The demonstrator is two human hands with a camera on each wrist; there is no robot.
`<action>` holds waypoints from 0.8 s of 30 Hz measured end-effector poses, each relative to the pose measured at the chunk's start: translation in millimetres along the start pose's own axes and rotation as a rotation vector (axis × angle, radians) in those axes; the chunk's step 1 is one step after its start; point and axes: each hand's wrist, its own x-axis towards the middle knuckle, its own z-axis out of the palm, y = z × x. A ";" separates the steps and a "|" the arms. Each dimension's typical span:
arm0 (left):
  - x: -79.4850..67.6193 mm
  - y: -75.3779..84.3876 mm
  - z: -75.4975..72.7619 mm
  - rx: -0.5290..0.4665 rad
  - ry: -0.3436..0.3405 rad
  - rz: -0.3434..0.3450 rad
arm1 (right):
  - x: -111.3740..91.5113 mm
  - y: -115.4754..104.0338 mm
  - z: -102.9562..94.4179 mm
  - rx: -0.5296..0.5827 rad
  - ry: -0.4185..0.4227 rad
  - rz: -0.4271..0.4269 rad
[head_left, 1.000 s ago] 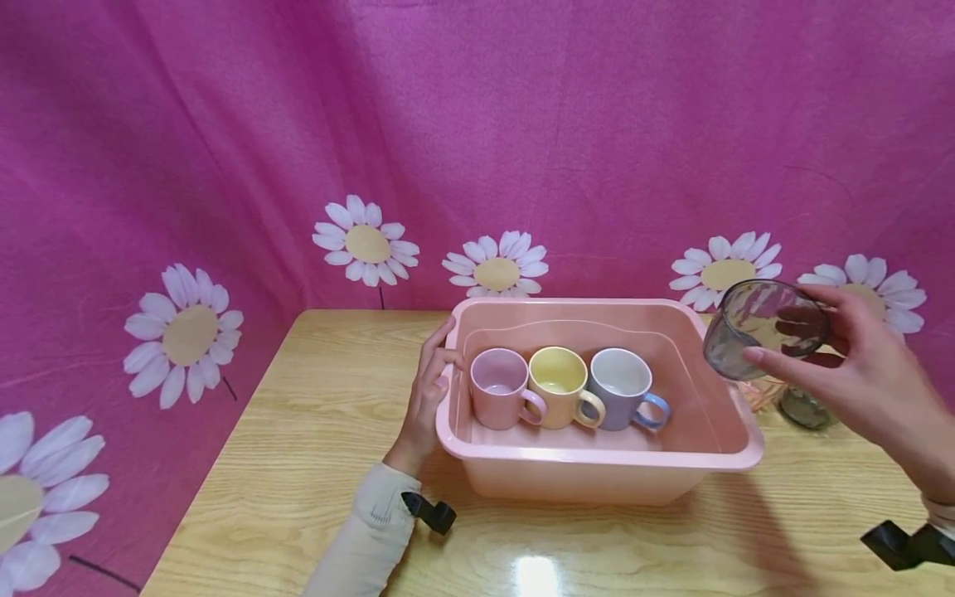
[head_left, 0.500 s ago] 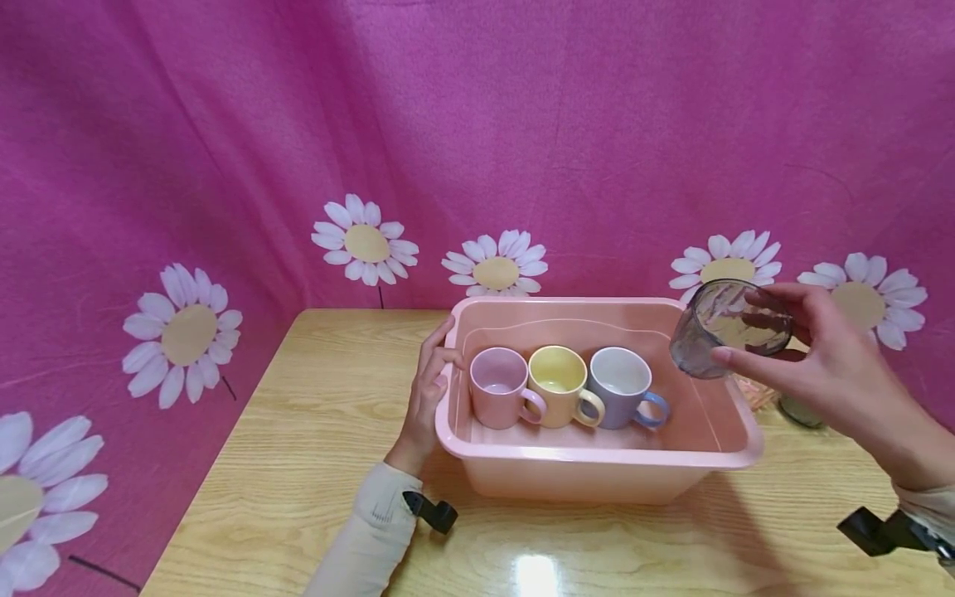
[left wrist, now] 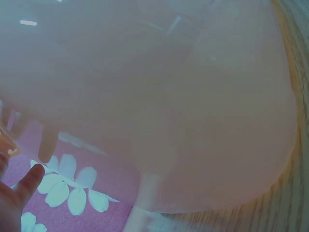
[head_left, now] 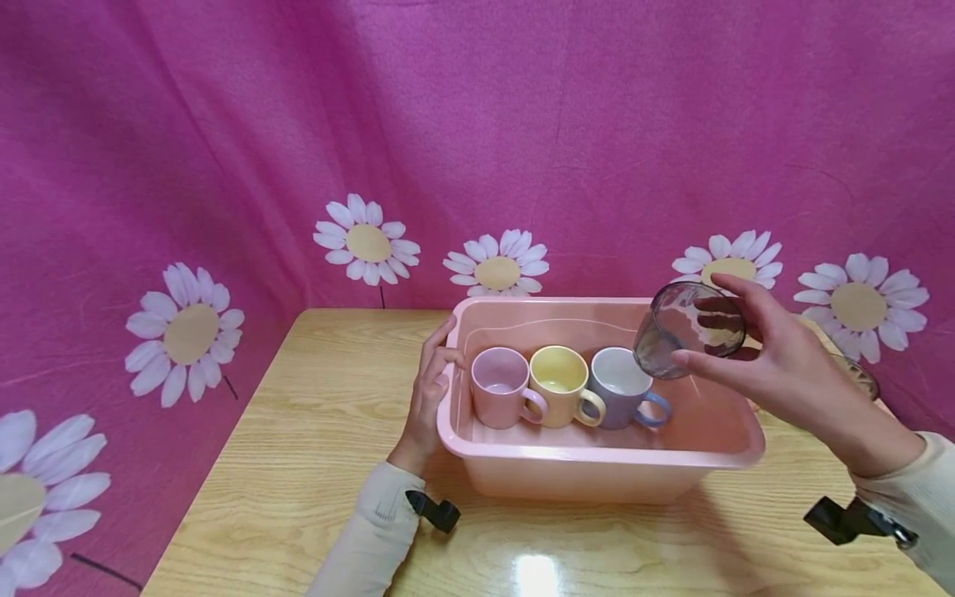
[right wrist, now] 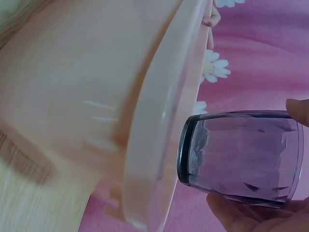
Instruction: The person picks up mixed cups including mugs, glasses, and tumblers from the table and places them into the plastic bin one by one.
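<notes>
My right hand [head_left: 776, 356] grips a smoky, see-through drinking glass [head_left: 682, 332], thumb on the near side and fingers round the far side. The glass is tilted and hangs over the right part of a pink plastic tub [head_left: 574, 456]. In the right wrist view the glass [right wrist: 241, 154] shows faceted walls and a thick dark base. Inside the tub a pink mug [head_left: 498, 402], a yellow mug [head_left: 555, 398] and a grey-purple mug [head_left: 615, 402] with a blue handle stand upright in a row. My left hand [head_left: 427, 394] holds the tub's left rim, fingers over the edge.
Another glass [head_left: 858, 377] stands on the table at the right, partly hidden behind my right wrist. The tub rests on a wooden table [head_left: 336, 398]. A magenta curtain [head_left: 597, 149] with daisies hangs at the back.
My right hand has carried the glass leftward, from beyond the tub's right rim to over its inside, near the grey-purple mug. My left hand and the mugs have stayed in place.
</notes>
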 end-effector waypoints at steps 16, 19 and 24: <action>-0.1 -0.3 -0.7 0.024 0.000 -0.008 | 9.2 -13.0 17.8 0.006 -0.054 -0.031; -0.1 -0.5 -1.0 0.025 -0.002 -0.007 | 10.3 -15.5 21.7 0.020 -0.071 -0.028; -0.1 0.5 -1.2 0.012 -0.006 -0.021 | 12.3 -18.2 29.2 0.040 -0.091 -0.027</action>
